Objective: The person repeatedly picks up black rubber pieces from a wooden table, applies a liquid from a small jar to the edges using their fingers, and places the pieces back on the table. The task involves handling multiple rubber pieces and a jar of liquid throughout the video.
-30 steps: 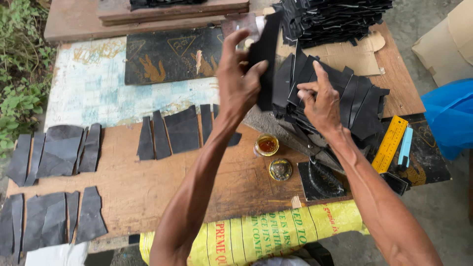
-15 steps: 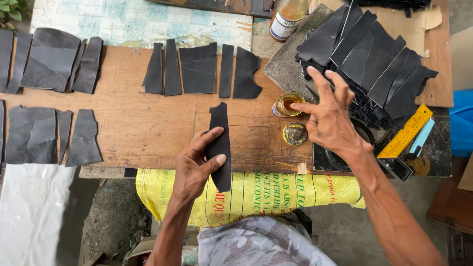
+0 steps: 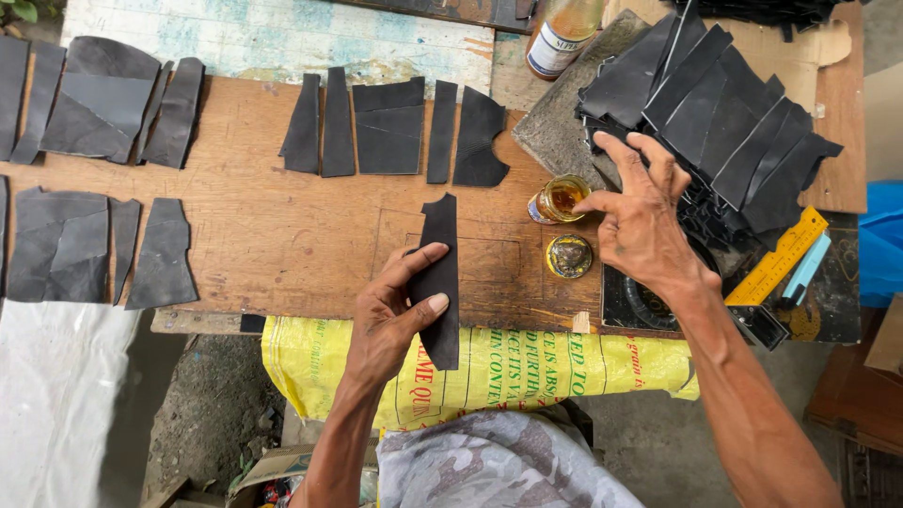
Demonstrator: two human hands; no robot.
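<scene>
Left hand (image 3: 388,318) pinches a long, matte black leather strip (image 3: 439,273). Right hand (image 3: 643,221), fingers spread open, hovers at three o'clock beside a round glass glue jar (image 3: 559,198).

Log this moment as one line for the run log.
left hand: holds black leather strip on wooden board | right hand: fingers spread, forefinger at open glue jar | jar lid beside
</scene>
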